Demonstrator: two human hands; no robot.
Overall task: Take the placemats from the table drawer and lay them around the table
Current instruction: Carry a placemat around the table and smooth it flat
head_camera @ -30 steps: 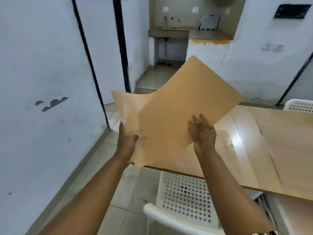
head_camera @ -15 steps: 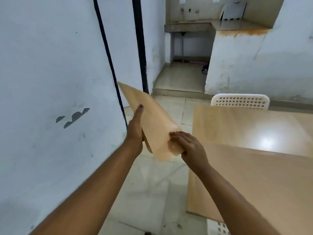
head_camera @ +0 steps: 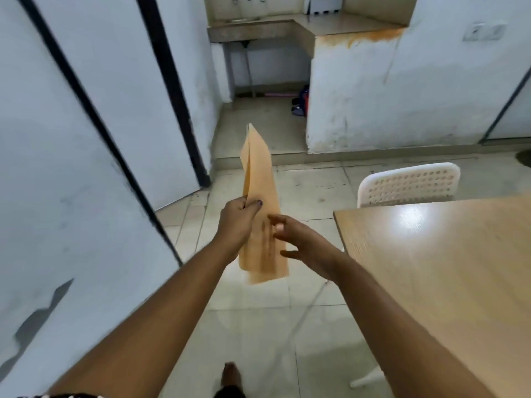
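Over the tiled floor, left of the table:
Left hand grip: the left hand (head_camera: 240, 219) pinches the tan placemats (head_camera: 263, 225) at their left edge, thumb laid across the near face, fingers wrapped behind.
Right hand grip: the right hand (head_camera: 304, 242) is unclenched, fingers spread and curled, just beside the lower right part of the sheets; blur hides whether the fingertips touch them, and it grips nothing.
Placemats, look: thin, flexible sheets of plain light orange-tan, matt, with no pattern to be seen. They stand nearly upright and edge-on to the camera, so they read as a long narrow strip. The top tapers to a point where two layers part slightly; how many sheets there are cannot be told. The bottom edge hangs free with a rounded corner and is smeared by motion.
Placemats, place: in the air over the pale floor tiles (head_camera: 258, 326), beside the table's near left corner and apart from it.
Table: the wooden table (head_camera: 445, 282) has a light, glossy top with a bright glare patch.
Chair: a white perforated chair (head_camera: 411, 183) stands at the table's far edge.
Beyond: a white wall with black strips (head_camera: 94, 116) at left, and a stained concrete counter (head_camera: 258, 28) at the back.
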